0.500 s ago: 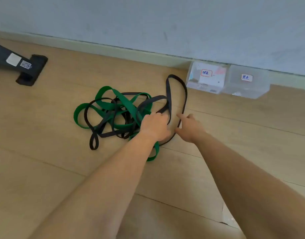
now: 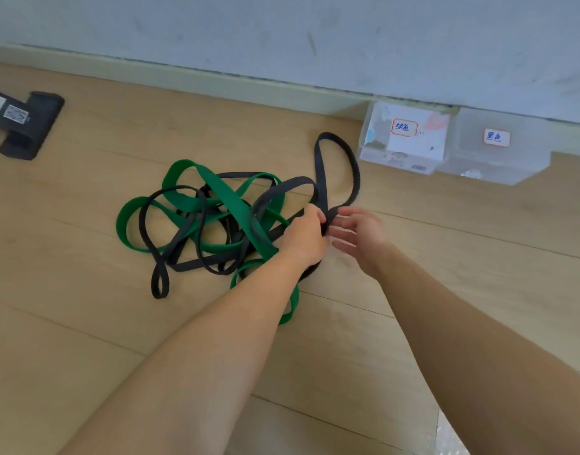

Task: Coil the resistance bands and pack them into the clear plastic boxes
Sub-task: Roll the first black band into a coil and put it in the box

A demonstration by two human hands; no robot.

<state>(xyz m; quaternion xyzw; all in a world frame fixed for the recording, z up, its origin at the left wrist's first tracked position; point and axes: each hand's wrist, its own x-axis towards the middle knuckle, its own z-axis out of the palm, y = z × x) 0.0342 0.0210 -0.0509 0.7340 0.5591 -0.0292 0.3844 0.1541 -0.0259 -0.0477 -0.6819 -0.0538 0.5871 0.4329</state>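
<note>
My left hand (image 2: 310, 226) now pinches long black flat rubber band (image 2: 322, 178), raised off wooden floor (image 2: 446, 257); my right hand (image 2: 357, 231) moved alongside, fingers loose, empty. Wide green rubber band (image 2: 216, 185) entwined: separate first.

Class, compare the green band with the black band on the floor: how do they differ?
The green band is wider; the black band is narrower. The left hand grips the black band; the green band lies unheld. Both lie tangled together on the floor.
</note>
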